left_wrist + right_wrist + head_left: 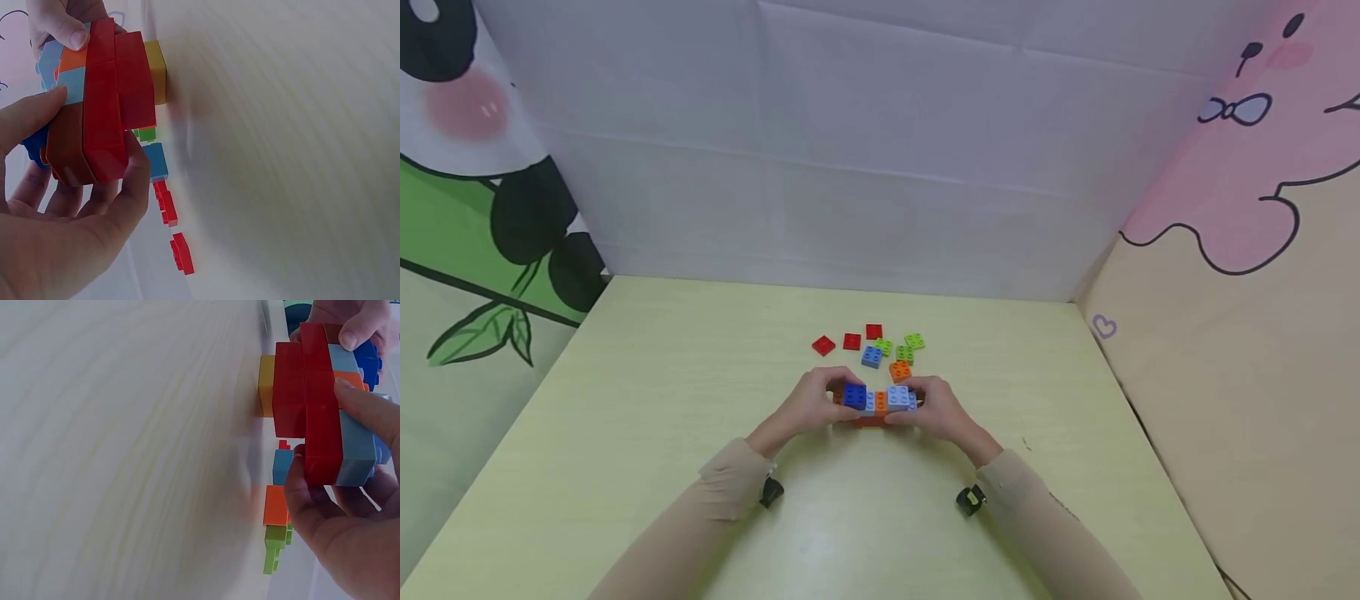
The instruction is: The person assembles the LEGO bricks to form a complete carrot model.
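Between the two hands is a stepped structure of toy building bricks [881,403]. My left hand [808,402] grips its left end, thumb on the near side and fingers round the far side and underneath. The right hand [942,408] holds the other end the same way. A dark blue brick [854,396] and a light blue brick [898,397] top it. Below them runs a row with a brown brick [65,144], light blue bricks and an orange one. Under that come red bricks [320,400], then a yellow brick [267,384] at the base, close over the table.
Loose bricks lie just beyond the structure on the pale table [700,350]: several red ones [823,345], a blue brick [872,357], an orange brick [900,371] and several green ones [914,341]. A white cloth wall [850,208] stands behind, with printed panels at both sides.
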`<state>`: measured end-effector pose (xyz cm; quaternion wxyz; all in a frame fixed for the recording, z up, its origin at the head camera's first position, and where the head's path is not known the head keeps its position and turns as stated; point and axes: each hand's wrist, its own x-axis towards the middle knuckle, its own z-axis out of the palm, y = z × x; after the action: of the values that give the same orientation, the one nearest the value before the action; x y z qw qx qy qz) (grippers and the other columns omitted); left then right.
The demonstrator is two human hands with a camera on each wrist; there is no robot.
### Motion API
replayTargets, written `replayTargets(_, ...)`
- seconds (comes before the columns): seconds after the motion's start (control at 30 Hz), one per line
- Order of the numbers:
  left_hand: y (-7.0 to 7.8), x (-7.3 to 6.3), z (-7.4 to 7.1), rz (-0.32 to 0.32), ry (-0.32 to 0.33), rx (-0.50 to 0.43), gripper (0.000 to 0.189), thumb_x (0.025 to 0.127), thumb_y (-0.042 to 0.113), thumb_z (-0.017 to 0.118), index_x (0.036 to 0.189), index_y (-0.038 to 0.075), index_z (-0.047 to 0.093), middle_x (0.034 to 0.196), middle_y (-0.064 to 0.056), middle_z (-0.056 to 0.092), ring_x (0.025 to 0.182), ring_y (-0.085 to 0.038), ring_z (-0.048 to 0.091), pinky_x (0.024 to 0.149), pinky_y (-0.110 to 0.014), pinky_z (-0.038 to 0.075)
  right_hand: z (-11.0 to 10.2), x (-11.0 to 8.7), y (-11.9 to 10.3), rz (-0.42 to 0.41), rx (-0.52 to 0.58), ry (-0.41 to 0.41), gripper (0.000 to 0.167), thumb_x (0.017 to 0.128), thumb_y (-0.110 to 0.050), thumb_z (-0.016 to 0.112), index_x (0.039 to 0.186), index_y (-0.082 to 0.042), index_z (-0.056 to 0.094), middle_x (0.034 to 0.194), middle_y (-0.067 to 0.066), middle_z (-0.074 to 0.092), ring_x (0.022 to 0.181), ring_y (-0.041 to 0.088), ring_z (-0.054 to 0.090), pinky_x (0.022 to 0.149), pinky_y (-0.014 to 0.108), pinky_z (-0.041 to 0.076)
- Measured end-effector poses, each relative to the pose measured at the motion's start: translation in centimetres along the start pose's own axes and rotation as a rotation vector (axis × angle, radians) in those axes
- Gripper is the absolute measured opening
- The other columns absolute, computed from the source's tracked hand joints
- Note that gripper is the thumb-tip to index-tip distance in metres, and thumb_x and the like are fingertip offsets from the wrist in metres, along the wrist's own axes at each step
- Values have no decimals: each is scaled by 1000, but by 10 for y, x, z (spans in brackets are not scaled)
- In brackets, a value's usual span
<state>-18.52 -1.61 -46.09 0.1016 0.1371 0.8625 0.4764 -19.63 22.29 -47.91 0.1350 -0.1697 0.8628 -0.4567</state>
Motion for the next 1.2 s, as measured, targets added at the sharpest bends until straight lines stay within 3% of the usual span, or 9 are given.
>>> replayTargets(0.4,0,3,6,-65,-7,88,35,73,15,84,105,18,70,105,1,59,100,-22,51,85,-38,47,2,0,-1,-6,0,-10,45,75,-32,82,112,-12,67,100,-3,61,90,17,56,79,32,48)
replayTargets(0.8,5,0,9,-105,33,105,41,71,16,86,110,13,71,105,1,62,99,-20,52,86,-37,47,-1,-3,-3,-27,0,-19,46,75,-32,83,112,-12,66,100,-3,61,91,17,56,79,31,48)
replayTargets(1.03,6,-2,8,-107,37,103,42,71,17,86,110,13,71,106,0,62,100,-21,52,87,-39,47,-8,-3,-2,-43,7,-38,60,70,-46,82,118,-13,65,104,-5,61,93,17,56,78,32,49)
replayTargets(1.2,7,-2,9,-105,32,95,41,71,18,86,109,12,71,108,-1,62,101,-21,52,88,-40,46,-24,-2,-5,-76,64,-4,51,80,-36,77,119,-6,65,110,2,65,97,18,61,82,34,50)
